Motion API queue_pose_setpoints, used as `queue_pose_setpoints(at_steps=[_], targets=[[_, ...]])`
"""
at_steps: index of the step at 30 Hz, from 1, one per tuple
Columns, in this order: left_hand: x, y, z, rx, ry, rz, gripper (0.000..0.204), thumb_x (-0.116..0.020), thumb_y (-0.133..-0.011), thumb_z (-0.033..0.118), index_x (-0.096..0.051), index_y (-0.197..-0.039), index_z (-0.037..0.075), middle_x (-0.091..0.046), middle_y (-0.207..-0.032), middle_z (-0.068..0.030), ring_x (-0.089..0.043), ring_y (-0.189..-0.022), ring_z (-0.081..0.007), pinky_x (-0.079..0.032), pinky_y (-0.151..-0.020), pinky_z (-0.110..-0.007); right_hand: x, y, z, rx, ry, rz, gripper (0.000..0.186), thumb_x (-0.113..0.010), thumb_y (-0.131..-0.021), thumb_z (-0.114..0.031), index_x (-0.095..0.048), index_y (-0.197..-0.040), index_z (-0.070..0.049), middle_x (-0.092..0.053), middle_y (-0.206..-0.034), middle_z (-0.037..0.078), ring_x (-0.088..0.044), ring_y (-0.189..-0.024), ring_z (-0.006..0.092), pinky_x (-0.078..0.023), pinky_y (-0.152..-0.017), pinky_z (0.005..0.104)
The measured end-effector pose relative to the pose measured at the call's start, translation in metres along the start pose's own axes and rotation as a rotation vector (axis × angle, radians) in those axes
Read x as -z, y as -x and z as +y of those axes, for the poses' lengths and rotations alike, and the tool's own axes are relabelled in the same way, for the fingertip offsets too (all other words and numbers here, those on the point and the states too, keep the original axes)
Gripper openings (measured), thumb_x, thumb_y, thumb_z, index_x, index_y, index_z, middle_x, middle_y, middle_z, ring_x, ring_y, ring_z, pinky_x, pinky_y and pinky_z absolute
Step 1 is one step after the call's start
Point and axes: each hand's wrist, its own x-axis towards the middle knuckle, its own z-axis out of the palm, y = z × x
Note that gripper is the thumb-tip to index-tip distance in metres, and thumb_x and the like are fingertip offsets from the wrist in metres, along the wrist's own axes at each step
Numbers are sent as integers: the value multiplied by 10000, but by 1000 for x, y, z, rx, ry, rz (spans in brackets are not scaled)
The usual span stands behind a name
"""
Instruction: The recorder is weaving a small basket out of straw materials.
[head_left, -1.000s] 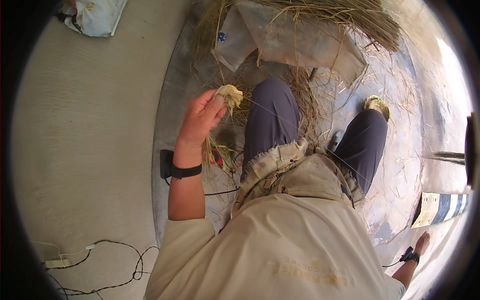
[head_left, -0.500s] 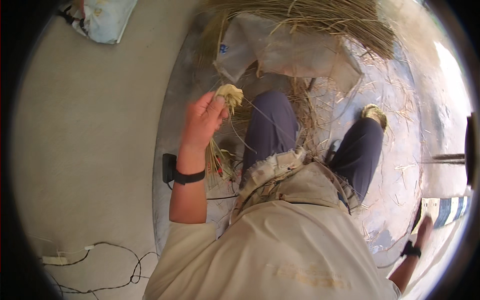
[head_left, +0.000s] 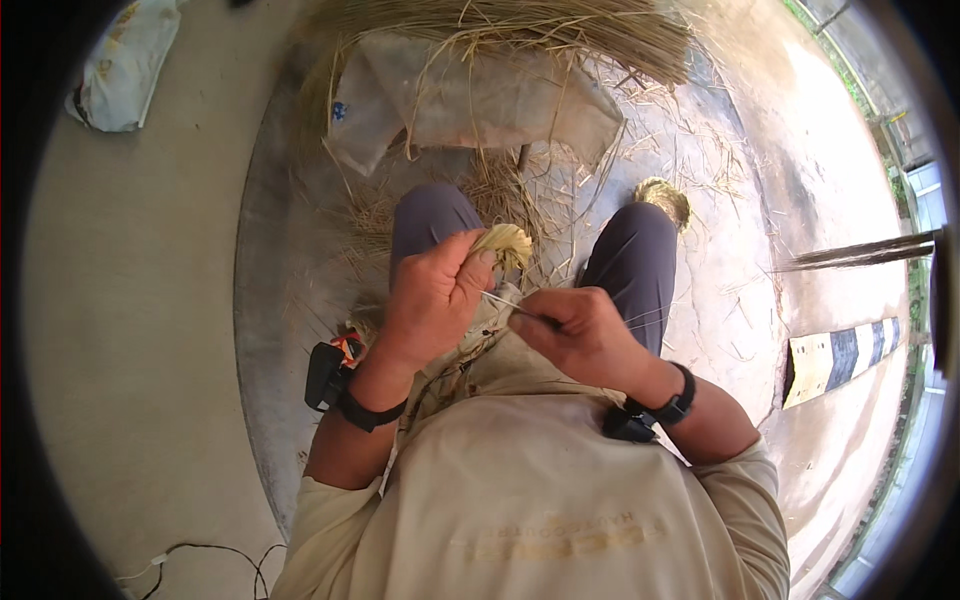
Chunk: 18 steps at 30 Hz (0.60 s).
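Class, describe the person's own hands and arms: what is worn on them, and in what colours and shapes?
The left hand and right hand are ungloved. Each wrist has a black strap, with a dark, boxy device beside it. Short beige sleeves leave the forearms uncovered.

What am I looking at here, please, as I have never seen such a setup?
There is no machine, only a person's two bare hands: the left hand grips a pale straw piece, and the right hand pinches a thin strand or needle, too fine to tell which. A fisheye camera on the head looks down, so straight edges bend. A dark band circles each wrist. Below, loose straw lies on a grey mat, and a straw bundle lies along the far edge of a pale sheet.
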Motion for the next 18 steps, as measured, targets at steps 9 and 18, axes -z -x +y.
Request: queue_pose_setpoints(at_steps=[9,18], targets=[[-21,11,-16,-90,-29,-277,251,-646,-1041,167,-667,-1192,-33,-696,-872,-216,-698,-749,-299,-550,-703,-352,57,-41,-10,352,479,-8,107,-730,-941,-93,-705,-952,10,-644,-777,122,-634,-697,240,-498,-643,355],[-16,27,-20,14,129,-302,202,-679,-1023,195,-695,-1028,-6,-680,-780,-174,-683,-669,-327,-517,-604,-382,32,-38,12,-475,-425,-184,297,-666,-1048,-276,-700,-1133,7,-627,-792,-43,-532,-657,59,-443,-579,274]])
